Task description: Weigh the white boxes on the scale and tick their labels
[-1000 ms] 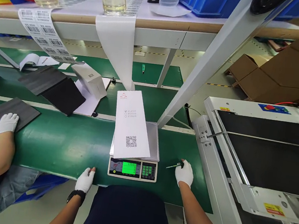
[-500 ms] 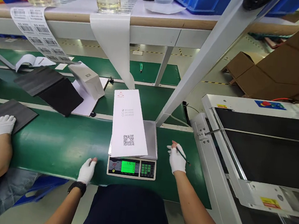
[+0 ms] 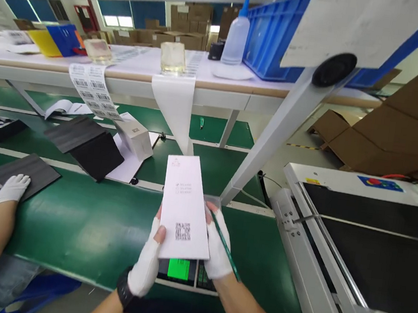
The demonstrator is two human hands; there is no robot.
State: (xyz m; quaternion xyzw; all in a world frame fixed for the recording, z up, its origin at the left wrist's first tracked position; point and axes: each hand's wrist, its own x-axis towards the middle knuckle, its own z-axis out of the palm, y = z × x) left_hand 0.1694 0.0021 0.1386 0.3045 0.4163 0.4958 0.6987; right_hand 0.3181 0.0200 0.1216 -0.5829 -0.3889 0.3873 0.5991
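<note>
A long white box point(image 3: 184, 207) with a QR code and a ticked list on its top face is between my two gloved hands. My left hand point(image 3: 147, 260) grips its left side, thumb on the near edge. Along the right side my right hand point(image 3: 219, 244) is closed on the box, and a thin green pen point(image 3: 226, 247) is tucked in the same hand. Beneath the box lies the digital scale point(image 3: 193, 281), mostly covered; its green display shows below the box's near end. Whether the box is clear of the scale's plate is hard to tell.
At left a co-worker's gloved hand point(image 3: 13, 188) rests on a dark grey sheet point(image 3: 35, 173). Black box pieces point(image 3: 97, 155) and a white carton point(image 3: 135, 140) lie beyond. Label strips point(image 3: 93, 89) hang from the shelf. A slanted post point(image 3: 264, 138) and a conveyor machine point(image 3: 374, 238) stand at right.
Both hands have come inward from either side of the scale and taken hold of the white box. The pen has stayed in the right hand. The view has tilted up.
</note>
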